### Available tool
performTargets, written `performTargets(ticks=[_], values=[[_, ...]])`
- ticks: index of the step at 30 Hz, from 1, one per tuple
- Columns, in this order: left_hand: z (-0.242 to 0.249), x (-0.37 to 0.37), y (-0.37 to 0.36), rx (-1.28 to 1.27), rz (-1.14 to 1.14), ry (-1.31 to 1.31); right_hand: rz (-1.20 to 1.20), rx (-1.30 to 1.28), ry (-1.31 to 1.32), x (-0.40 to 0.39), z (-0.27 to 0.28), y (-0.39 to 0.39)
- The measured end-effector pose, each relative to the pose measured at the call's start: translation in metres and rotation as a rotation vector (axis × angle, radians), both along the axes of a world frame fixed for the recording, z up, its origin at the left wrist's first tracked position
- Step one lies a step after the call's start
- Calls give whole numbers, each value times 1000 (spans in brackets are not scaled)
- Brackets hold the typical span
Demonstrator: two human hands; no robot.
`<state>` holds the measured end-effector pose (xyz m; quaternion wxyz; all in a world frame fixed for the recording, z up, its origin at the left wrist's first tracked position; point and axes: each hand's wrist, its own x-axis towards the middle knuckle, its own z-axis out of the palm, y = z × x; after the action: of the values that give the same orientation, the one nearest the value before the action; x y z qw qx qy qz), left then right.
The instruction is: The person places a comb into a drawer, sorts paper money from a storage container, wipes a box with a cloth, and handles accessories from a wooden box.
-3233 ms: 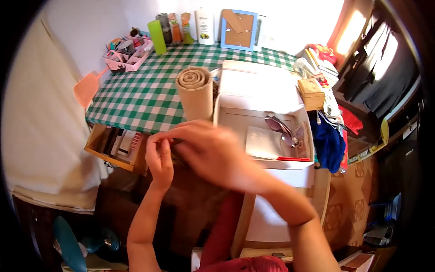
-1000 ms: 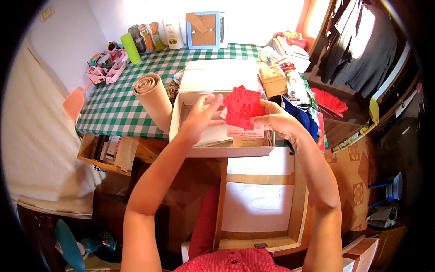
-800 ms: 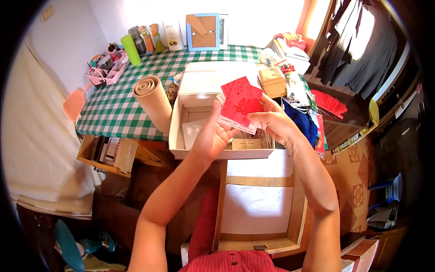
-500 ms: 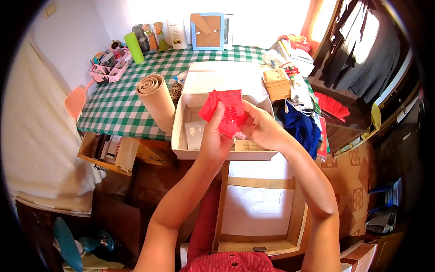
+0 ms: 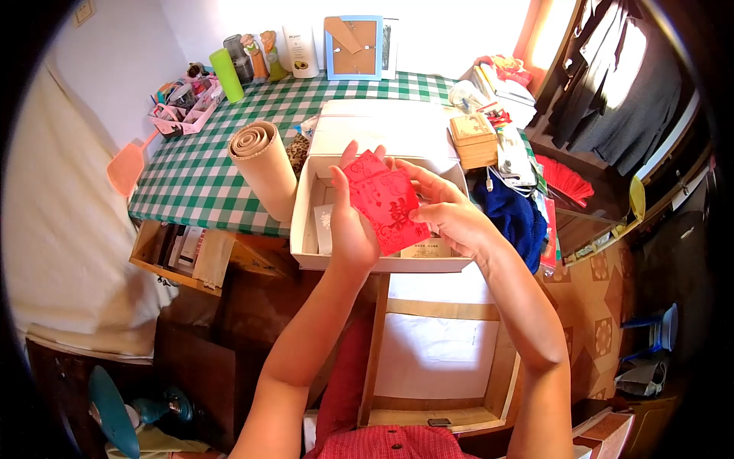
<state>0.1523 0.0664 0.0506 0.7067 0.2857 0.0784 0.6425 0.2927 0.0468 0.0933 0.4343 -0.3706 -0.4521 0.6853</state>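
A red envelope (image 5: 384,205) with dark printed patterns is held above an open white box (image 5: 306,252). Its left side lies against the palm of my left hand (image 5: 353,222), whose fingers are spread with the thumb raised. On the right, my right hand (image 5: 447,213) pinches the envelope between thumb and fingers. Inside the box, a white card (image 5: 324,228) lies at the left and a beige card (image 5: 427,249) at the front right, both partly hidden by the hands and envelope.
A green checked cloth (image 5: 183,176) covers the table. Left of the box stands a rolled sheet (image 5: 264,172); right are wooden boxes (image 5: 474,141) and a blue cloth (image 5: 512,222). An open drawer (image 5: 436,352) is below, another (image 5: 183,256) at left.
My left hand has opened, its fingers now spread behind the red envelope. The envelope has turned and lies flatter, showing more of its face. My right hand has shifted slightly along its edge.
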Motion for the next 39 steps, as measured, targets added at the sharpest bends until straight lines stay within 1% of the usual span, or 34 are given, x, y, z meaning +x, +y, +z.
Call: performTargets(ticks=[2,4,5,6,7,8,9,10,11,12,14,15,16,18,21,23,25,26,28,29,31,32,34,37,38,39], values=[[-6,1,2,-42,-14,-21,-42,171,-240,-1,-6,2],[-10,2,3,-32,35,185,-58,194,-282,-2,-5,3],[-11,-1,3,-36,33,186,-72,217,-324,-2,-3,4],[-8,-6,2,-96,-4,85,-171,319,-550,3,6,2],[-5,-12,2,-154,-41,-17,-105,368,-736,14,8,4],[-2,-16,1,-155,-41,-19,-38,419,-920,25,8,5],[0,-21,1,-202,14,-2,-37,419,-922,31,7,5],[0,-26,1,-251,70,16,209,470,-1041,35,5,4],[-1,-28,3,-243,71,-3,461,516,-1149,37,2,5],[-2,-30,4,-248,70,-1,462,512,-1147,37,-3,7],[-3,-32,5,-206,14,9,534,635,-1286,34,-15,12],[-4,-33,5,-209,14,10,594,551,-1352,32,-19,20],[-4,-33,4,-201,-31,-28,595,547,-1349,31,-19,26],[-6,-35,6,-194,-78,-65,759,373,-1436,28,-17,37],[-12,-38,10,-226,-70,-43,803,361,-1448,27,-24,44],[-14,-39,11,-248,-39,-41,825,358,-1473,24,-19,47],[-13,-41,9,-244,-44,-36,834,16,-1432,16,5,43],[-12,-42,8,-239,-48,-28,835,14,-1433,17,6,41],[-13,-43,7,-254,-60,-45,835,-16,-1305,20,6,36],[-14,-44,7,-265,-71,-63,833,-17,-1307,21,8,36],[-13,-46,5,-267,-66,-47,939,-98,-1308,21,11,39],[-13,-47,4,-269,-56,-29,938,-101,-1310,20,8,37],[-13,-48,3,-271,-66,-43,808,105,-1415,17,0,31],[-14,-49,3,-269,-66,-50,799,47,-1484,7,4,25],[-14,-49,3,-264,-58,-44,798,47,-1484,8,3,26],[-14,-49,3,-264,-58,-44,858,68,-1415,11,2,29]])
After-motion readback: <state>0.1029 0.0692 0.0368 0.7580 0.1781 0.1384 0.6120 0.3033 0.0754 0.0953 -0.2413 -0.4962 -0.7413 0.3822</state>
